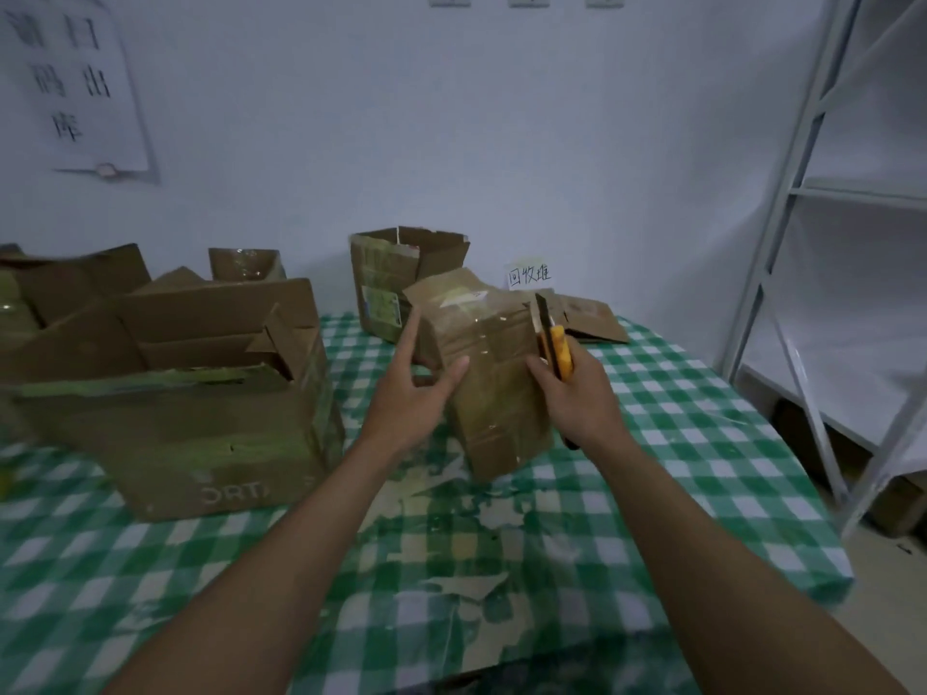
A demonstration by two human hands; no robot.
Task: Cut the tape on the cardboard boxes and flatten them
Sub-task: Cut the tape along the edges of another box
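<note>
A large open box (185, 393) stands at the left of the worktop (702, 443), its flaps up and folded cardboard pieces standing inside it; more opened cartons (75, 288) crowd behind it at the left edge. At the back, near the wall, a taller open box (396, 278) stands upright; what is in it cannot be seen. Right of it, flattened cardboard (592, 318) lies in front of a small handwritten paper sign (529, 274). A metal shelf rack (827, 243) stands off the worktop's right side.

In the middle, a small taped box (494, 373) sits tilted on the green-checked cloth, between the hands. The left hand (416, 388) is loose, fingers spread, thumb touching the box's left face. The right hand (577, 398) is clenched around an orange utility knife (557, 348), its blade up beside the box's upper right edge.
</note>
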